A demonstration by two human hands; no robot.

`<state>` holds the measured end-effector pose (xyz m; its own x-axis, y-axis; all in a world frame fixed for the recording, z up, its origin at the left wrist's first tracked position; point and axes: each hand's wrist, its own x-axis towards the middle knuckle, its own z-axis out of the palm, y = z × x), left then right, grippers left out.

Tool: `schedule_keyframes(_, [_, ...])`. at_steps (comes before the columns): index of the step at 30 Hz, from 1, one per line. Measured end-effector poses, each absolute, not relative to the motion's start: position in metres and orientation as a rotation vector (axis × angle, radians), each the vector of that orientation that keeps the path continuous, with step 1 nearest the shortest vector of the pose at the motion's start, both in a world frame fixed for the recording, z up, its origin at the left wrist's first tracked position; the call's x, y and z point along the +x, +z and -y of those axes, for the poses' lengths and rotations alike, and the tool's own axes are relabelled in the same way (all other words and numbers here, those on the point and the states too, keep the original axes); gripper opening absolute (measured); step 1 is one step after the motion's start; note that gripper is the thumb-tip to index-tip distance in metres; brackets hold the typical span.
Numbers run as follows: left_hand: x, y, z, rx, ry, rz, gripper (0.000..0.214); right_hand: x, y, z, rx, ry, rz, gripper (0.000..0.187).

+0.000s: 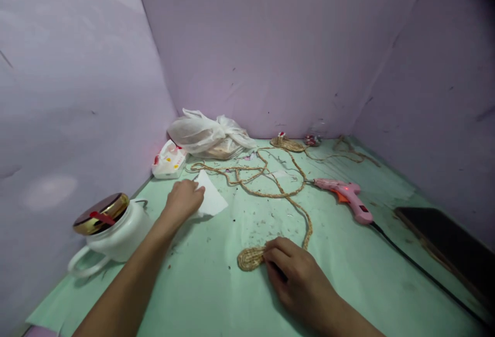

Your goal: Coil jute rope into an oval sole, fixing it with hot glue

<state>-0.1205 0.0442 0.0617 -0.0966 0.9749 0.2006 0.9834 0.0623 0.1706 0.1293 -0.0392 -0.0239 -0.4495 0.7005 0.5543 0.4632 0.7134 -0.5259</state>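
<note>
While the right hand (296, 272) pinches the jute coil (249, 258) against the desk (216, 295), likely keeping it wound, the left hand (184, 200) curls over white paper (213, 202) farther ahead.

Two hands (183, 200) (296, 275), one glue gun (344, 197), one jar (112, 228)

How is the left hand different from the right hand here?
The left hand reaches farther out and rests on the white paper; the right hand is nearer, fingertips on the small rope coil. The left hand's fingers curl under; the right hand's lie flatter. Both are bare and down on the green table.
</note>
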Motion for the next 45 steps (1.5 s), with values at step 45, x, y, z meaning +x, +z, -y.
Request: schedule_keyframes(45, [-0.031,0.005,0.035,-2.846,-0.802,1.474,0.020,0.193,0.005,0.013,-1.151,0.423,1.860,0.011])
